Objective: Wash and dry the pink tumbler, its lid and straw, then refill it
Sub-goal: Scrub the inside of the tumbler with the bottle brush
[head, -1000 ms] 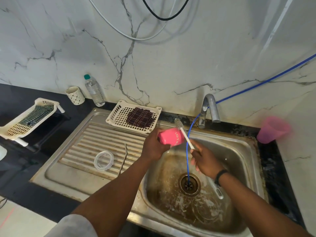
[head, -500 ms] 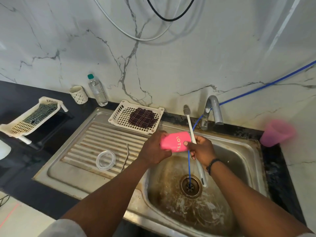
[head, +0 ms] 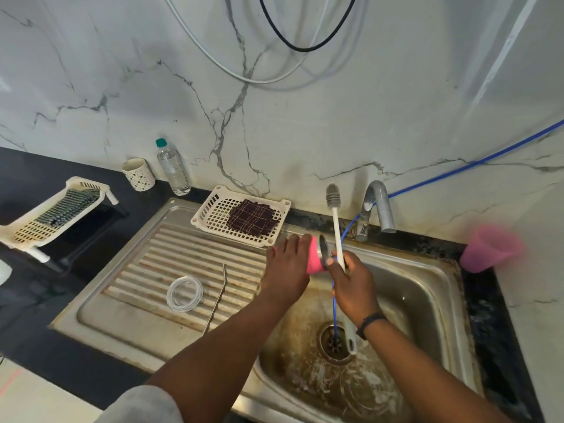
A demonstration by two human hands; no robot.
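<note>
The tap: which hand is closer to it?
Right. The right hand, gripping the bottle brush, is just below and left of the tap. The left hand, holding the pink tumbler, sits farther left.

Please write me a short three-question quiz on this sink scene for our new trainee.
1. True or false: the bottle brush has its bristle head inside the pink tumbler.
2. Which hand holds the brush? A) left hand B) right hand C) neither
3. Fill in: the clear lid and metal straw lie on the sink's ribbed ______.

Key:
1. False; the bristle head points up, outside the tumbler, near the tap.
2. B; the left hand grips the tumbler.
3. Drainboard.
</note>
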